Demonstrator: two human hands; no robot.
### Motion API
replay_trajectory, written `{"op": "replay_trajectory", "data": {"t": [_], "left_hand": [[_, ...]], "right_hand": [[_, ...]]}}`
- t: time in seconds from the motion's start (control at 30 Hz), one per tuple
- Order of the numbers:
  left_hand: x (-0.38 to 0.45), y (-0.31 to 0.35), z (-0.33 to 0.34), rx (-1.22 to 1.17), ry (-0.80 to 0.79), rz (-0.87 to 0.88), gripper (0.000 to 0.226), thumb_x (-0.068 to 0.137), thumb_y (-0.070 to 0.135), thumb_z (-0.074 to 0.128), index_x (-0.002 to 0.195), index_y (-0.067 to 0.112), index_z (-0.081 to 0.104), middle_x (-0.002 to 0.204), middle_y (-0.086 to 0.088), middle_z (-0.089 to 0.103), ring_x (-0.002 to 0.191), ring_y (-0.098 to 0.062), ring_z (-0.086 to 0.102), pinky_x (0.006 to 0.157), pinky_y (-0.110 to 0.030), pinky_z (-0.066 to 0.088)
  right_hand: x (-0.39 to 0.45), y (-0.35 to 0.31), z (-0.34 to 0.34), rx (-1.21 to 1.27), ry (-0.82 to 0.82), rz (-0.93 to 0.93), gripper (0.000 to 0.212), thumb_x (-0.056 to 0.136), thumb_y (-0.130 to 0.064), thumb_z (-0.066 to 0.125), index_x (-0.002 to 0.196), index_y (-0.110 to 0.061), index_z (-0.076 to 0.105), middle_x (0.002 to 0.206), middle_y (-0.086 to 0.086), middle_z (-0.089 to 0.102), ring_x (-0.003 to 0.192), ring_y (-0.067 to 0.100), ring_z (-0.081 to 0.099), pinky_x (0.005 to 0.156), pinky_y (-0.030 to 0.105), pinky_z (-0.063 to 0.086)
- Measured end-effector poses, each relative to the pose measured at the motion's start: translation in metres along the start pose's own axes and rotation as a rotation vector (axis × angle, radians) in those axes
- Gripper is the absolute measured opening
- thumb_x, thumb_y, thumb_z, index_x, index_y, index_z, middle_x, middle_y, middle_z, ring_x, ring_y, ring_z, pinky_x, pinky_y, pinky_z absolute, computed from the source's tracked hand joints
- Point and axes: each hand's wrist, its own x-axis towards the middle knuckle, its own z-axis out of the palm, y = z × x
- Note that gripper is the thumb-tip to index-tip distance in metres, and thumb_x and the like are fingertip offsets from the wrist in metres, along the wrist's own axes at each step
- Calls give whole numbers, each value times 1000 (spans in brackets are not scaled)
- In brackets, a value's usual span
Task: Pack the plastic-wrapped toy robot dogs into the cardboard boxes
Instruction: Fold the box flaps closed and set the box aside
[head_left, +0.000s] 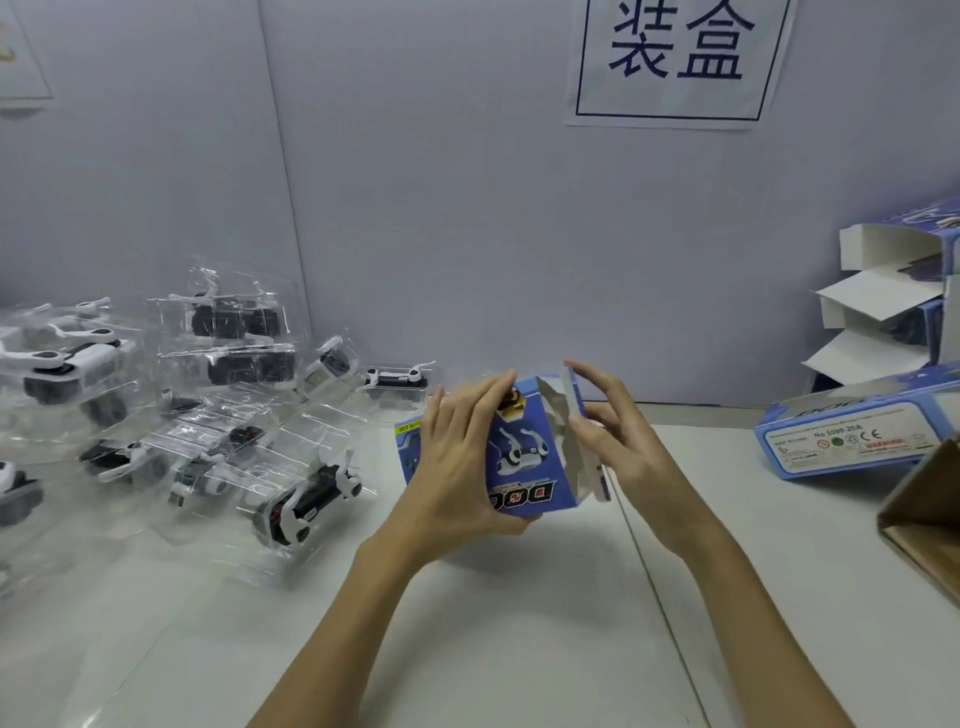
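Observation:
A blue cardboard box (524, 457) printed with a white robot dog is held above the white table, its right end open. My left hand (457, 457) grips the box from the left, fingers across its top and thumb underneath. My right hand (608, 431) touches the open end flap (575, 392) with nearly straight fingers. Whether a dog is inside the box cannot be seen. Several plastic-wrapped toy robot dogs (306, 499) lie in a loose pile on the left of the table.
Open blue boxes (883, 291) are stacked at the far right, with another blue box (852, 431) lying flat below them. A brown carton corner (930, 514) juts in at the right edge. A partition wall with a paper sign (675, 57) stands behind the table (519, 623).

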Motion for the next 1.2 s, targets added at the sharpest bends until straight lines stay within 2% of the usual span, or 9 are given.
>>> {"op": "replay_trajectory", "data": {"t": [0.07,0.17,0.4,0.53,0.63,0.77,0.97,1.1,1.2], "left_hand": [[0,-1,2,-1,-5,16,131,58,54,94,162,15,25,155,4,37,148,-16,34,126,-59,14],[-1,0,5,-5,19,18,131,58,55,93,162,14,25,155,5,36,148,-14,33,127,-55,13],[-1,5,6,-9,14,-6,128,61,51,93,162,13,25,155,1,37,148,-17,32,129,-54,9],[-2,6,8,29,24,4,127,61,52,92,162,12,25,155,0,37,148,-20,33,128,-56,12],[-2,9,12,65,51,-5,124,65,56,91,161,13,26,155,-1,38,147,-21,36,125,-57,18],[-2,8,12,78,52,2,123,67,57,86,163,13,23,155,-1,37,147,-22,34,123,-57,21],[0,6,10,84,28,22,126,65,53,87,164,12,21,156,-1,37,149,-23,33,124,-59,19],[1,4,6,16,30,-9,127,66,50,89,165,13,20,158,2,36,151,-19,30,125,-58,16],[3,2,1,-42,24,-58,128,65,47,92,165,15,19,160,5,34,153,-16,27,126,-58,14]], "right_hand": [[1,1,7,7,24,-17,49,98,-40,56,146,-46,48,126,-6,67,119,17,68,75,34,65],[3,8,22,-12,82,-29,52,97,-39,55,148,-48,46,134,2,62,120,17,67,74,34,65],[3,18,25,-158,119,-105,56,100,-41,51,155,-43,41,134,0,63,117,18,69,79,38,66],[4,19,25,-121,128,-104,53,99,-40,53,151,-44,45,133,-1,64,118,19,68,80,39,66],[3,17,29,-49,64,-71,48,103,-41,44,149,-53,42,142,-3,54,127,17,63,83,31,63],[2,14,33,-124,-8,-50,49,104,-52,29,151,-66,28,162,-7,30,141,17,50,97,43,60],[3,16,35,-336,41,-78,47,107,-51,25,147,-74,16,153,-5,34,137,19,51,107,48,52],[3,19,25,-23,-3,-16,54,108,-36,43,157,-50,29,149,-7,43,134,14,57,92,33,61],[3,17,20,-51,17,-57,54,101,-35,55,152,-44,45,145,-6,56,130,14,60,83,30,63]]}}
